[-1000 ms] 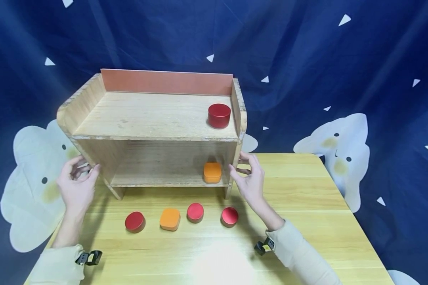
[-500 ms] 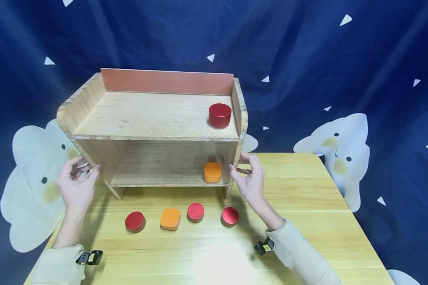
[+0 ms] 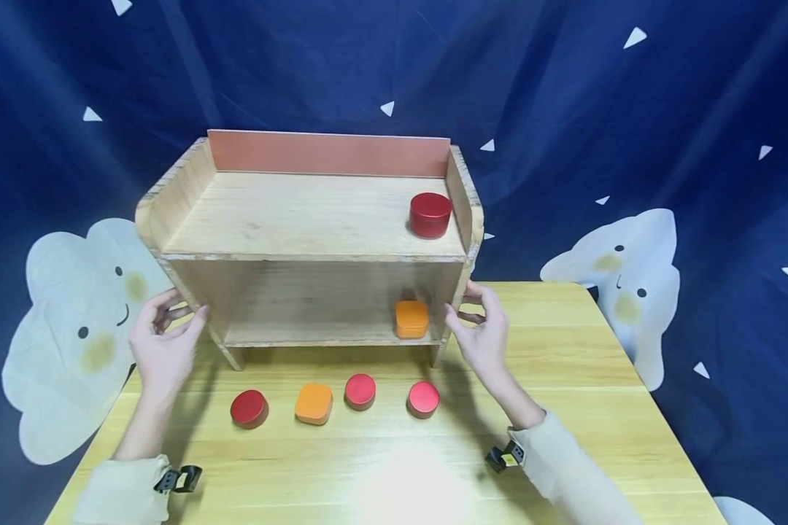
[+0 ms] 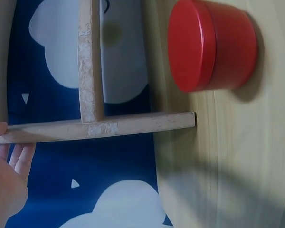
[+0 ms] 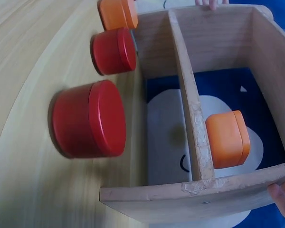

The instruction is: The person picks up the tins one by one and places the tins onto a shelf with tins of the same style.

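A small two-tier wooden shelf [image 3: 315,215] stands at the back of the table, between my hands. My left hand [image 3: 164,350] grips the front edge of its left side panel, thumb in front and fingers behind, as the left wrist view also shows. On the opposite side panel, my right hand [image 3: 482,335] pinches in the same way; its fingertips appear at the edge of the right wrist view. A red round tin [image 3: 430,216] sits on the upper board near the right end. Below it, an orange square tin [image 3: 411,319] rests on the lower board.
Along the table [image 3: 584,408] in front of the shelf lie a dark red tin [image 3: 249,409], an orange tin [image 3: 313,404] and two lighter red tins, one in the middle [image 3: 360,392] and one on the right [image 3: 423,399]. A blue curtain [image 3: 532,87] hangs behind.
During the last half second the shelf has shifted to the right, both hands moving with it. The two tins on it have travelled along, while those on the table stay put.
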